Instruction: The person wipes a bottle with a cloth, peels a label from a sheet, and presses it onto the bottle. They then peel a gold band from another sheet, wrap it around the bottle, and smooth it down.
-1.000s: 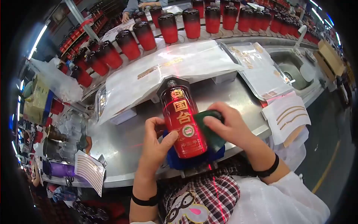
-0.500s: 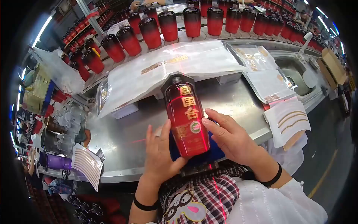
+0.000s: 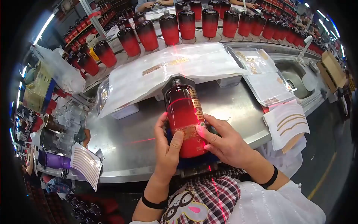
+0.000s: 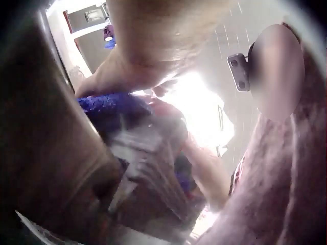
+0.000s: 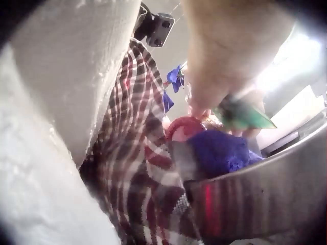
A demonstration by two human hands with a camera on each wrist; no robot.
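A red-and-black bottle [image 3: 181, 108] with gold lettering and a gold band leans neck-away over a blue cloth [image 3: 192, 162] at the counter's front edge. My left hand [image 3: 166, 147] holds its lower left side, the thumb lying along the front. On the lower right side my right hand [image 3: 229, 143] grips the bottle, thumb against the gold lettering. In the right wrist view, a green piece [image 5: 248, 115] shows by the right hand's fingers; the head view hides it. A dark angular rest [image 3: 187, 80] surrounds the neck. The left wrist view is mostly blurred.
Behind the metal counter [image 3: 231, 108], white sheets with gold decals [image 3: 209, 56] cover trays. Several red-black bottles [image 3: 169, 30] line the conveyor beyond. Decal strips hang right [image 3: 289, 117] and left [image 3: 86, 164], near a purple bottle [image 3: 57, 160]. A sink [image 3: 294, 71] is far right.
The bottle has turned about its long axis, its lettering shifting right. The green cloth seen earlier in my right hand no longer shows in the head view. Both hands now grip the bottle.
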